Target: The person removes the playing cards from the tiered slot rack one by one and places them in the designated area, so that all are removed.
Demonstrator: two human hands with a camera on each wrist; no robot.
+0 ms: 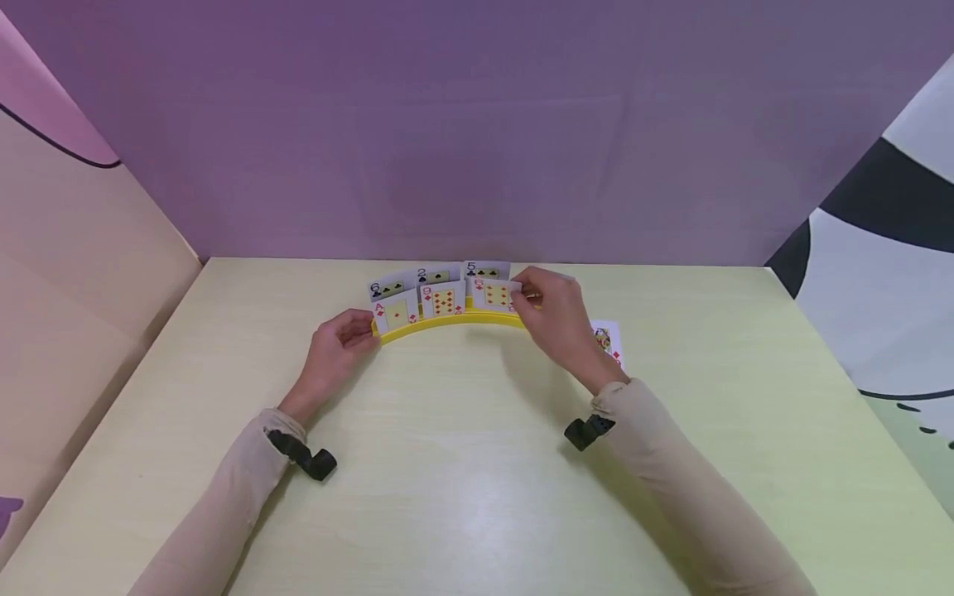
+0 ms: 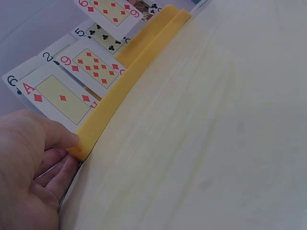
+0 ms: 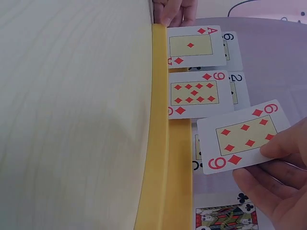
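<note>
Watching the feed from my end, nearest the camera I've got both sleeves reaching out over the pale wooden table (image 1: 462,463), each with a small black strap at the wrist. The left hand (image 1: 335,348) sits at the left end of the curved yellow card holder (image 1: 447,321), thumb and fingers curled round that end, thumb pressed right on the plastic edge in the left wrist view. The right hand (image 1: 555,310) is at the holder's right side, pinching the six of diamonds (image 3: 244,139) between thumb and fingers. That card is tilted, and I honestly can't tell from here whether its bottom edge is seated in the slot or just above it.

The holder stands toward the far side of the table, with the ace of diamonds (image 1: 395,314) and the nine of diamonds (image 1: 443,301) upright in its front row. Behind them stand the six of clubs (image 1: 387,288), two of clubs (image 1: 434,275) and five of clubs (image 1: 486,270). Just right of the right hand a face card (image 1: 605,341) lies flat on the table, partly hidden by the wrist. Behind it all is a purple backdrop (image 1: 477,124).
</note>
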